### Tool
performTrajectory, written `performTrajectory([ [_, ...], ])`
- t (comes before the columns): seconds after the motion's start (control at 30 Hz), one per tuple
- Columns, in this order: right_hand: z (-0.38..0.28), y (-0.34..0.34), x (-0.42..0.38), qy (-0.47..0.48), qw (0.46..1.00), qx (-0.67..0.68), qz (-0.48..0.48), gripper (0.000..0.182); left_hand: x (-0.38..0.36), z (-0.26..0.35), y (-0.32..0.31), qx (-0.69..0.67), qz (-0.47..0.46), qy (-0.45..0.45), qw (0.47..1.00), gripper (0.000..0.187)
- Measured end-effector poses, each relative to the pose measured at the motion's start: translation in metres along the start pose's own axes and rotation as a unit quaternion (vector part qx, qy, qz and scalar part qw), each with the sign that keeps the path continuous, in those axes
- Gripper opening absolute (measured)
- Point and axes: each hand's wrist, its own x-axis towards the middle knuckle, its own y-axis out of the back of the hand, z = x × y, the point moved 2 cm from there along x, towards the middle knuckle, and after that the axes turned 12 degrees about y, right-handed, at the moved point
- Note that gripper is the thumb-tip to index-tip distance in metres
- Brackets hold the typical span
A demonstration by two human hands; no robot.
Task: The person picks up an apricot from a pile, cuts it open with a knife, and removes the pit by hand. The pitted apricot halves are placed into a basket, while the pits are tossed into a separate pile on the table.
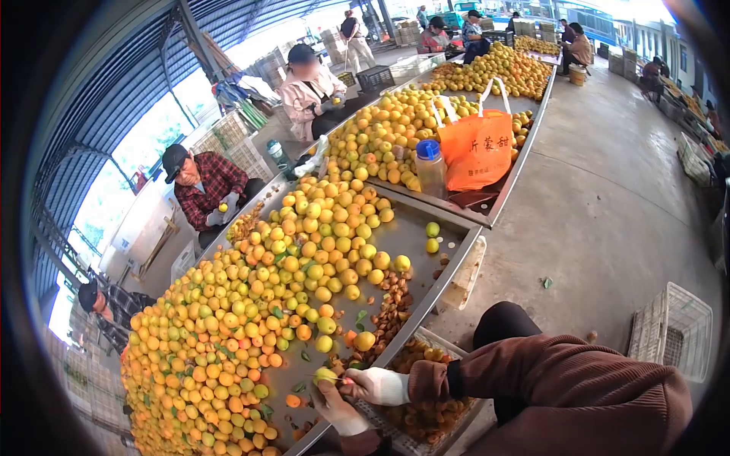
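My left hand (339,412), in a pale glove with the fingers showing, is closed round a yellow-green fruit (325,375) like an apricot or small peach. In my white-gloved right hand (382,386) is a small thin tool with a red handle (347,381), its tip against the fruit. Both hands are at the near edge of a metal table (407,220), above a crate of brown pieces (426,395). A large heap of yellow-orange fruit (220,327) covers the table beyond them. Brown pits or scraps (391,308) lie along its edge.
An orange bag (477,152) and a blue-lidded jar (431,169) stand on the adjoining table. Across the tables sit people in a plaid shirt (213,182), a pink jacket (308,99) and dark checks (122,308). A pale plastic crate (673,330) rests on the floor at right.
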Motion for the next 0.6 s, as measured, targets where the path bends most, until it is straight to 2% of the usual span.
performTrajectory([
  [0.03,-0.006,0.0,0.001,0.031,0.999,0.023,0.01,0.017,-0.003,0.012,0.0,0.0,-0.015,0.015,1.0,0.052],
  [0.13,-0.022,0.008,0.002,0.007,1.0,0.013,0.006,0.019,-0.004,0.01,0.001,-0.054,-0.064,0.019,0.996,0.054],
  [0.2,-0.025,0.014,0.001,0.004,0.999,-0.039,-0.032,0.023,-0.009,-0.001,-0.007,-0.228,-0.121,0.138,0.956,0.055],
  [0.3,-0.018,0.013,0.0,-0.027,0.996,-0.05,-0.063,0.027,-0.005,-0.003,-0.005,-0.21,-0.146,0.14,0.956,0.056],
  [0.33,-0.018,0.014,-0.001,0.015,0.995,-0.087,-0.043,0.028,-0.006,0.002,-0.009,-0.21,-0.145,0.139,0.957,0.056],
  [0.43,-0.027,0.017,-0.001,-0.008,0.993,-0.101,-0.065,0.031,-0.008,0.01,-0.013,-0.229,-0.094,0.13,0.96,0.052],
  [0.5,-0.022,0.015,-0.002,-0.013,0.995,-0.086,-0.058,0.03,-0.005,-0.001,-0.005,-0.251,-0.162,0.16,0.941,0.054],
  [0.53,-0.017,0.016,0.0,-0.013,0.996,-0.073,-0.054,0.029,-0.001,-0.004,0.0,-0.254,-0.162,0.158,0.94,0.054],
  [0.6,-0.006,0.012,0.003,0.0,0.999,-0.032,-0.036,0.028,0.01,-0.01,0.01,-0.166,-0.107,0.192,0.961,0.051],
])
